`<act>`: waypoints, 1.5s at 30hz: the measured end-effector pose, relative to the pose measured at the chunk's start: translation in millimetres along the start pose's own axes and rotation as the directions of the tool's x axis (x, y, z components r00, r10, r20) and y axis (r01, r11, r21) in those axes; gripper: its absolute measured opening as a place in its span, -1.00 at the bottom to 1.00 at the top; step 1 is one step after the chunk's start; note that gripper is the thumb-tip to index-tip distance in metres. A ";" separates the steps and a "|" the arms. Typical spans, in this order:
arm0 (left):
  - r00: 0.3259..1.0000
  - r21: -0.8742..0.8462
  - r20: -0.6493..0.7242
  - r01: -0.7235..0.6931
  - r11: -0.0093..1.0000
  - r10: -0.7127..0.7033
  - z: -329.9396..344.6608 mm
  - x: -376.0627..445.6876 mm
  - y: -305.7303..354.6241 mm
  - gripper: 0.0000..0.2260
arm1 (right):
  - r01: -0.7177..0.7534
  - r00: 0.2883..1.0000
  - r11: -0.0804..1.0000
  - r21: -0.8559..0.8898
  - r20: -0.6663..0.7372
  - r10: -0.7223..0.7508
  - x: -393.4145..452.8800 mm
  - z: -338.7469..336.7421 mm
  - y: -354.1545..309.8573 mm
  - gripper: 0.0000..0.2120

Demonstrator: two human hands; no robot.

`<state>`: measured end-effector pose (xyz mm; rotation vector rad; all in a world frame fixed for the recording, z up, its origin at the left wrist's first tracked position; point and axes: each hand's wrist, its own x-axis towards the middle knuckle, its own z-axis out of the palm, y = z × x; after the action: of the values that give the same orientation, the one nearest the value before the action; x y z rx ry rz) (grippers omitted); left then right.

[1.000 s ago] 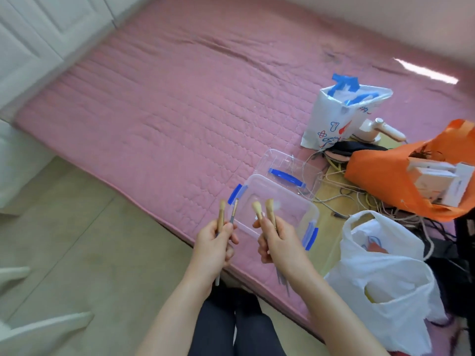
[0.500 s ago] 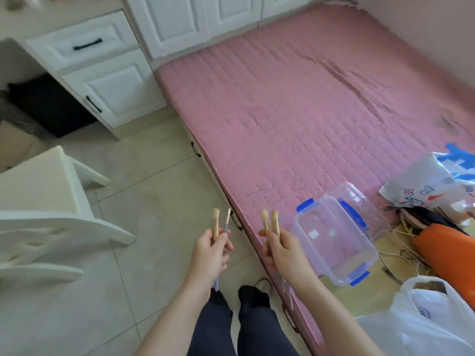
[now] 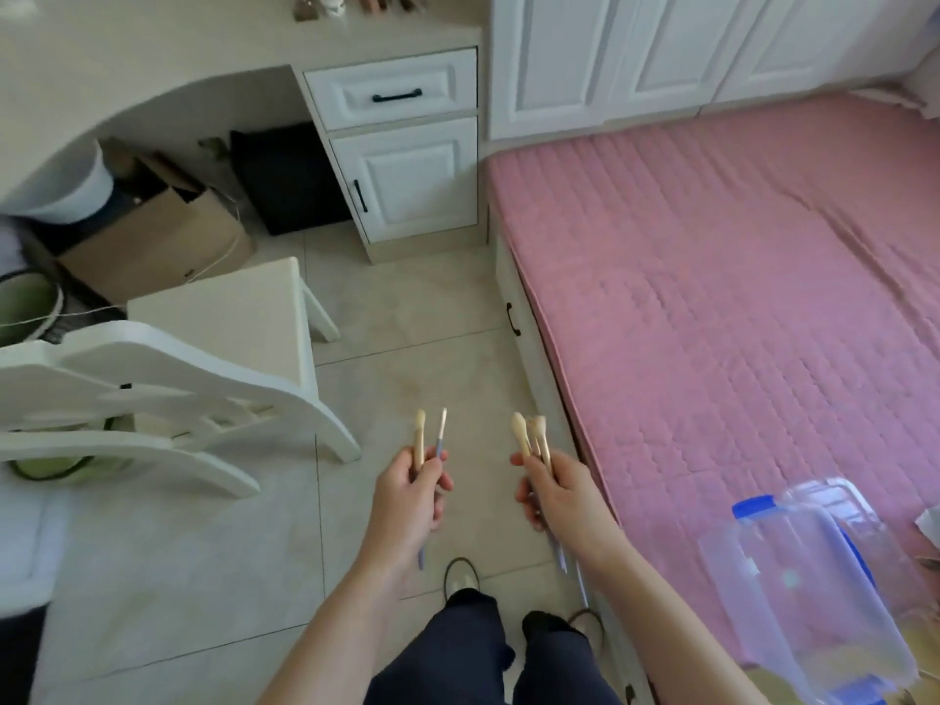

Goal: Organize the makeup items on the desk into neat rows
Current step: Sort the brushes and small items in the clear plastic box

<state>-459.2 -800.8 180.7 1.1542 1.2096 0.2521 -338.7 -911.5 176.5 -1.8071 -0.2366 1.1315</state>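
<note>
The left hand (image 3: 414,493) curls round two brushes (image 3: 428,440), bristles up, handles hanging below the fist; the right hand (image 3: 557,493) grips a small bunch of brushes (image 3: 531,435) the same way, three heads showing as far as I can tell, with pale handles trailing under the wrist. Held upright and split between the fists, the bristles stay off everything and the handles do not tangle, which would suit carrying them to be laid out in rows. Both hands hang over the tiled floor (image 3: 407,358), between the chair (image 3: 168,379) and the side edge of the bed (image 3: 712,318), well apart from the counter (image 3: 152,53) at the far left. That counter is the likely goal: a few small items (image 3: 351,1) sit along its back edge near the right corner, too blurred to name. Below its right end are a drawer (image 3: 391,89) and a cupboard door (image 3: 407,183), and a box (image 3: 152,236) sits in the kneehole beneath. The bed has a pink quilted cover, and a clear tub with blue clips (image 3: 803,582) rests at its near edge, seemingly empty. White wardrobe doors (image 3: 636,48) line the far wall. Judging by this, the rows are not yet begun with these brushes.
</note>
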 end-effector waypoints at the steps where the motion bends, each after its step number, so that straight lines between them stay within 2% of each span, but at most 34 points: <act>1: 1.000 -0.006 -0.021 -0.002 1.000 0.002 -13.1 5.4 2.2 -0.88 | -0.003 1.000 1.000 -0.017 0.013 0.003 5.6 12.4 -5.4 -0.80; 7: 0.996 -0.069 -0.090 0.016 0.997 -0.023 -52.2 28.4 12.6 -0.88 | -0.008 0.998 0.996 -0.085 0.060 0.013 27.8 50.7 -28.0 -0.80; 13: 0.994 -0.111 -0.104 0.031 0.993 -0.043 -58.5 55.5 29.9 -0.86 | -0.002 0.997 0.993 -0.121 0.074 0.011 61.5 61.3 -53.2 -0.79; 21: 0.990 -0.116 -0.133 0.035 0.993 -0.050 -32.8 119.7 76.9 -0.87 | 0.013 0.993 0.990 -0.138 0.117 0.003 132.9 48.0 -103.0 -0.80; 32: 0.984 -0.119 -0.177 -0.006 0.993 -0.015 26.0 223.3 183.3 -0.88 | 0.035 0.986 0.978 -0.206 0.169 0.000 254.6 5.8 -205.2 -0.80; 45: 0.985 -0.138 -0.172 0.003 0.990 -0.027 22.2 325.7 258.4 -0.88 | 0.030 0.979 0.973 -0.228 0.204 0.017 364.2 23.3 -279.5 -0.81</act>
<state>-206.9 -469.8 190.3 1.0183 1.3320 0.4254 -72.2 -537.0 180.6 -1.8877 -0.5138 1.3317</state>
